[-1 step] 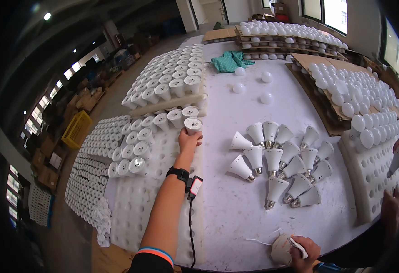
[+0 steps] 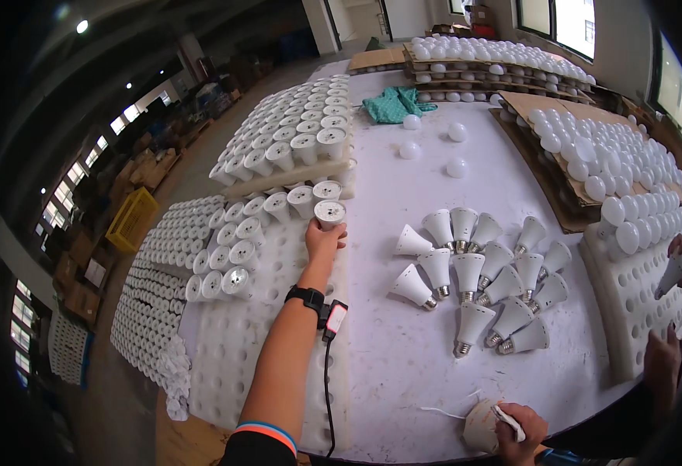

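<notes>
My left hand [image 2: 325,237] is closed round a white, cone-shaped bulb housing [image 2: 330,210] with its open wide end up. It is at the right edge of a white foam tray [image 2: 279,342], next to a row of similar housings [image 2: 300,196]. Near the table's front edge, my right hand [image 2: 524,435] is closed on a crumpled white cloth or paper [image 2: 512,422]. It rests against a beige, rounded thing [image 2: 479,427] whose kind I cannot make out. Several bulb housings with screw bases [image 2: 475,322] lie loose on the table between my hands.
Full trays of housings [image 2: 279,144] stand at the left. White bulb covers [image 2: 589,155] fill cardboard layers at the right and back. Loose covers [image 2: 456,168] and a green cloth [image 2: 391,106] lie far back. A co-worker's hands [image 2: 662,357] are over the right-hand foam tray [image 2: 628,311].
The co-worker's lower hand has shifted slightly down and left, and the bulb housing in their upper hand has moved a little left. My own hands look unchanged.
</notes>
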A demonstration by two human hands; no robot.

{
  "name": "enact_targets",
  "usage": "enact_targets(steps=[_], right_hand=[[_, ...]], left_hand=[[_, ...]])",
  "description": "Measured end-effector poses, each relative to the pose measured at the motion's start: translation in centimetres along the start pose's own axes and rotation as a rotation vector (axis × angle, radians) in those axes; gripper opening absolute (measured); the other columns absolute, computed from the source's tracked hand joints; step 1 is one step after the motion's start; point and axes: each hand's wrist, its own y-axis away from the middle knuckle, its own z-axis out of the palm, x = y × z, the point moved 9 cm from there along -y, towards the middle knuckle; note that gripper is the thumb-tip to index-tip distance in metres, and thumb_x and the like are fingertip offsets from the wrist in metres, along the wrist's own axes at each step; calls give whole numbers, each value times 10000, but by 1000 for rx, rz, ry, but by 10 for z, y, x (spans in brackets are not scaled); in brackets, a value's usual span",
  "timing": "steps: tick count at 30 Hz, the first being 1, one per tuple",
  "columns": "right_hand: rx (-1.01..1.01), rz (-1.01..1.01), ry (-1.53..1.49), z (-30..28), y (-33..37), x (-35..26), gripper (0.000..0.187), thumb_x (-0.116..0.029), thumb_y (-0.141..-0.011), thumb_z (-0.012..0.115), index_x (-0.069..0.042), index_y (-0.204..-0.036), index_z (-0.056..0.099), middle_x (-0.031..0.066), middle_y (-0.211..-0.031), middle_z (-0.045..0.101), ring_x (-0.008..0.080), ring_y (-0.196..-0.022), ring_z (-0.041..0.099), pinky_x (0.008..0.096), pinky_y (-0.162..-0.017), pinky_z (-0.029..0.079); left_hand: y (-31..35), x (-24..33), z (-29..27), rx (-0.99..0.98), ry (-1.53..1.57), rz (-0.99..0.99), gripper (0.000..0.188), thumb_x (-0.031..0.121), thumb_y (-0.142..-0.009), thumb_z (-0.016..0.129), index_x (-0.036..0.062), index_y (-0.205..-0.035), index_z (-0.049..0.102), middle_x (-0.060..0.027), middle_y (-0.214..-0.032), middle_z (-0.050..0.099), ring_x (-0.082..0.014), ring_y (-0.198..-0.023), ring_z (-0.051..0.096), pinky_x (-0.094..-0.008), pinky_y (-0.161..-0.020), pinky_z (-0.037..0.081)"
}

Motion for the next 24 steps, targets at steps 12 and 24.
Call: enact_targets(steps=[12,24], right_hand=[[65,-153,-31,1,-11,-23,333,-78,-595,729,-65,-905,607,69,-751,618,215,-609,591,292,-545,457],[12,-376,-105,14,2,-34,448,-97,-587,684,-30,-1017,581,17,-568,492,150,-459,485,269,-423,379]], left_hand=[[256,8,9,-653,614,-555,459,470,-889,313,57,-1001,478,-71,-758,535,-121,-566,441,-239,-453,361],[402,-35,35,-821,567,-1007,461,432,-904,263,36,-1077,425,-114,-757,553,-98,-407,430,-197,-308,354]])
